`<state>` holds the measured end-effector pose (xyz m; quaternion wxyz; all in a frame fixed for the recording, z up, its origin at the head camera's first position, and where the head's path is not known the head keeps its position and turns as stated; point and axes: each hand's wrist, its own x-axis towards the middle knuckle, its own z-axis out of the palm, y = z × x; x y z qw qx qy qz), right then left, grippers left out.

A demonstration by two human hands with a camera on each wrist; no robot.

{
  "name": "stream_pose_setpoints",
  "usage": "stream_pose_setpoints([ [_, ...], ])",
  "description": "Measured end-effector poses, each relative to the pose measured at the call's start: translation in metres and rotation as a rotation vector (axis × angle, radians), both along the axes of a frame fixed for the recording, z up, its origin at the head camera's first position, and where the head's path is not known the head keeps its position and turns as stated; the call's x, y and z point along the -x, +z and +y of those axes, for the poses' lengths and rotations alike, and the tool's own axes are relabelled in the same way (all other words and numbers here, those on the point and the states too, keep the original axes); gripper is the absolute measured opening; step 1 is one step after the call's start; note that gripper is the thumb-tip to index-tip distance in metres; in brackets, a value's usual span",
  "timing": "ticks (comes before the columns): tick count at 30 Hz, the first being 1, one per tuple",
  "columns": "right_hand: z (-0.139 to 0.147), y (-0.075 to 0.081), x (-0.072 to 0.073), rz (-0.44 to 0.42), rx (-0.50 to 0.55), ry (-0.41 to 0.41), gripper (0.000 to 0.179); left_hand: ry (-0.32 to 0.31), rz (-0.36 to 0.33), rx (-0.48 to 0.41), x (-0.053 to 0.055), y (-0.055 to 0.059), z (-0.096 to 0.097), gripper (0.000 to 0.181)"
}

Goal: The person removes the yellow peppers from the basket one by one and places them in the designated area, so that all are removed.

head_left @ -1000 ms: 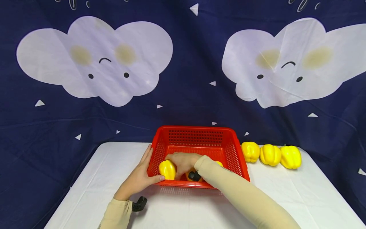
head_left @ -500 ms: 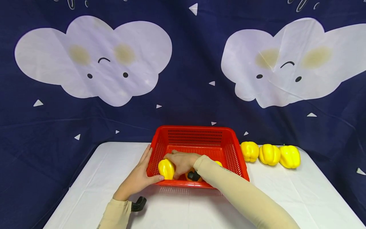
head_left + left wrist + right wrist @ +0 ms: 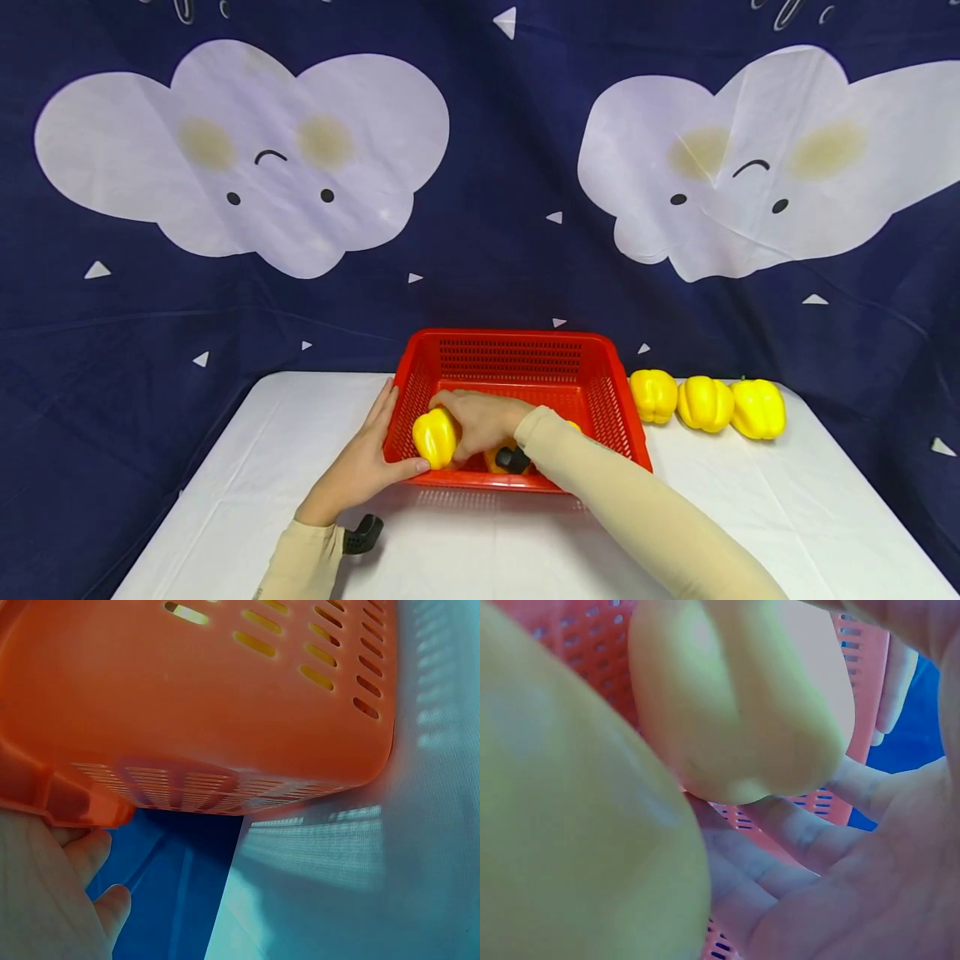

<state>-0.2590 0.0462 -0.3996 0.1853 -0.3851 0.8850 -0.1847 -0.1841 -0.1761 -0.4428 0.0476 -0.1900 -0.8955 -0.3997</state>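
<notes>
The right hand (image 3: 480, 421) grips a yellow pepper (image 3: 433, 438) in the near left corner of the red basket (image 3: 510, 335), its fingers curled round the pepper's right and far sides. Compared with half a second ago, the pepper and those fingers sit slightly higher within the basket, while the basket keeps its place on the white surface (image 3: 832, 508); this suggests the pepper is being raised rather than merely adjusted.

The left hand (image 3: 360, 462) has not shifted: its fingers lie straight along the basket's left side, with the thumb at the near rim, probably steadying it. A second pepper (image 3: 495, 459) shows beneath the right wrist, and a bit of yellow peeks past the sleeve (image 3: 615, 483). Three more peppers (image 3: 705, 404) stand in a row right of the basket.
</notes>
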Motion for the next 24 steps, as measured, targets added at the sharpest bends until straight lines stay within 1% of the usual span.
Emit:
stream_pose_setpoints([
  [5, 0.005, 0.005, -0.001, 0.032, 0.024, -0.014, 0.077, 0.004, -0.01, 0.001, 0.0, 0.0, 0.0, 0.116],
  [11, 0.012, 0.014, -0.001, 0.06, 0.096, -0.065, 0.079, 0.005, -0.017, -0.01, 0.0, 0.001, 0.001, 0.114],
  [15, 0.017, 0.018, -0.003, 0.107, 0.128, -0.11, 0.08, 0.014, -0.026, -0.015, 0.0, 0.001, 0.001, 0.115],
  [21, 0.026, 0.025, -0.008, 0.135, 0.199, -0.203, 0.081, 0.018, -0.026, -0.014, 0.0, 0.001, 0.001, 0.115],
  [24, 0.031, 0.027, -0.01, 0.152, 0.229, -0.231, 0.082, 0.016, -0.023, -0.012, 0.0, 0.001, 0.0, 0.115],
])
